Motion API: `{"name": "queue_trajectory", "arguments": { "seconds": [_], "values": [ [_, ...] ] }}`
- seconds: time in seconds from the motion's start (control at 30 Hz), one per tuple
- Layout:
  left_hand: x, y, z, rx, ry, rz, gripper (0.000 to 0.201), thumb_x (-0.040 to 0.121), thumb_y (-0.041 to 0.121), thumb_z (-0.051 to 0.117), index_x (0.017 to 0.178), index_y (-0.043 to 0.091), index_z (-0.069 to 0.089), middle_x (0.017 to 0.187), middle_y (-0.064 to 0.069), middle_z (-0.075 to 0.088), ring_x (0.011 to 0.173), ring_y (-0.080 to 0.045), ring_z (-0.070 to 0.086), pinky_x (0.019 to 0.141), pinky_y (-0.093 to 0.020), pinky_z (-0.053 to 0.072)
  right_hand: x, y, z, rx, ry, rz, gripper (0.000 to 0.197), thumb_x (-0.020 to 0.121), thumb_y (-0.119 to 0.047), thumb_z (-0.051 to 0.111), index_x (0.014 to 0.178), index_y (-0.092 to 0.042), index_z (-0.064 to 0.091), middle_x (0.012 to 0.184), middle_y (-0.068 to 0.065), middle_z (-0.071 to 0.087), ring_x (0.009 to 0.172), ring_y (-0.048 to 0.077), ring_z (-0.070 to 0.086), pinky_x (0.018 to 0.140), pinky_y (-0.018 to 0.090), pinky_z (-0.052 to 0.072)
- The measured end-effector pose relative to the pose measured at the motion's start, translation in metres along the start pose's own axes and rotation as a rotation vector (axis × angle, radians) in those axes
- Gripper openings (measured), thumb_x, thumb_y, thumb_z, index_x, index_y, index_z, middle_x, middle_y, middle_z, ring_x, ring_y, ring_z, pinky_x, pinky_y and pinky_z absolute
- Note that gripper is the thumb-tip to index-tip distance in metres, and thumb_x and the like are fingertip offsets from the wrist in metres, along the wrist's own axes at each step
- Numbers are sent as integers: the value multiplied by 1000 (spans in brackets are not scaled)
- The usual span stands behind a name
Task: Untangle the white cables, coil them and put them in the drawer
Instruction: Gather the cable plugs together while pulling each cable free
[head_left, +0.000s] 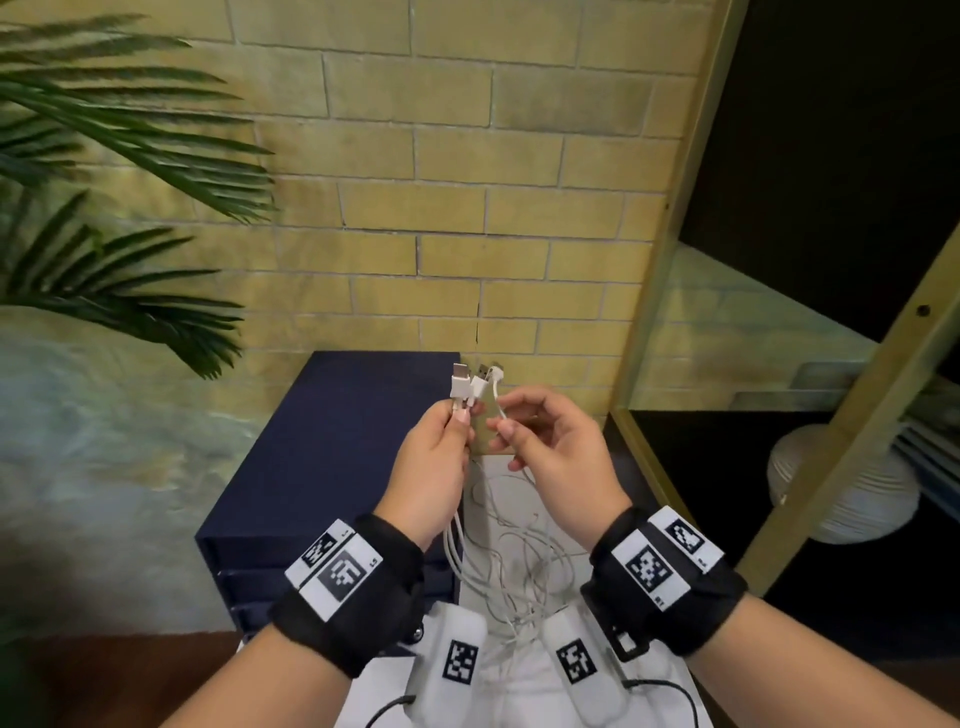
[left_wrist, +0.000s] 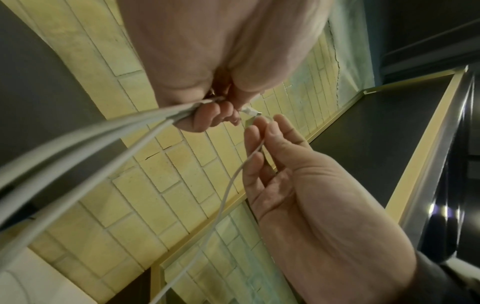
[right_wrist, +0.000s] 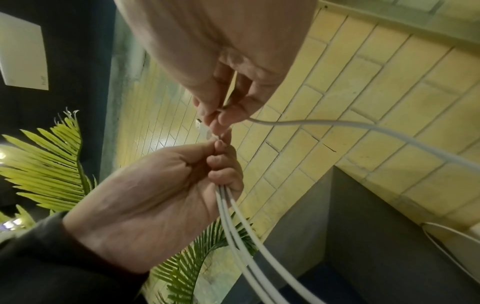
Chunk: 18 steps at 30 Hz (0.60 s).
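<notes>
A dark blue drawer unit (head_left: 332, 447) fills the lower centre. Before it, the left hand (head_left: 428, 467) grips several white cables (head_left: 498, 566) near their plugs (head_left: 470, 382); the right hand (head_left: 561, 457) pinches one strand, perhaps another.

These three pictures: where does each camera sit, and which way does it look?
Head: worn on the head, looking forward and down at both hands, left hand, right hand, holding white cables before a dark drawer unit; forearms and wristbands show.
Left wrist: looks along the left palm at its fingers.
Right wrist: looks along the right palm at its fingers.
Shared: all views show both hands and the cables.
</notes>
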<state>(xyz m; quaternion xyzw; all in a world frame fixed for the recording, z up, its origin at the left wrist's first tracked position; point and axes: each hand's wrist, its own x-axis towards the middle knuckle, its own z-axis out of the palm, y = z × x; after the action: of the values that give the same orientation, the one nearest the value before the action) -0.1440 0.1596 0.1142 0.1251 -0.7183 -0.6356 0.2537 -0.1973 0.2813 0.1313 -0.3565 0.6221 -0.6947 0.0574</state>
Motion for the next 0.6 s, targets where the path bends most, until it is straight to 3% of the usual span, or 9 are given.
{"name": "queue_trajectory", "arguments": {
  "seconds": [0.13,0.27,0.33,0.47,0.6],
  "values": [
    [4,-2,-2,31,4,-47,26,100,25,39,94,15,62,73,6,52,62,-12,41,64,-36,33,0,1,0,-19,1,-13,25,89,2,57,91,-23,61,77,-9,70,68,6,63,57,20,49],
    [-2,10,3,-44,-35,-49,28,102,23,37,85,14,57,52,17,55,48,5,48,52,-16,37,2,6,0,-96,-62,35,26,89,1,57,91,-24,63,78,-7,68,68,8,63,58,24,49],
    [-4,13,6,-67,-45,-52,27,102,26,39,90,12,58,52,18,55,47,6,49,52,-15,37,3,9,-1,-116,-76,62,25,89,0,57,94,-24,64,78,-3,67,66,10,62,56,23,48],
    [-6,11,5,-82,-3,-65,24,100,28,42,88,15,58,56,15,54,48,6,49,56,-23,36,4,13,-3,-131,-99,125,17,89,-4,58,96,-19,58,74,-1,63,57,13,60,47,21,43],
    [-10,20,11,-131,-29,-86,25,102,24,36,96,8,55,68,1,51,41,2,47,45,-12,40,1,13,-4,-137,-137,198,14,90,-11,59,88,-10,45,68,15,59,45,9,55,40,12,36]
  ]
}}
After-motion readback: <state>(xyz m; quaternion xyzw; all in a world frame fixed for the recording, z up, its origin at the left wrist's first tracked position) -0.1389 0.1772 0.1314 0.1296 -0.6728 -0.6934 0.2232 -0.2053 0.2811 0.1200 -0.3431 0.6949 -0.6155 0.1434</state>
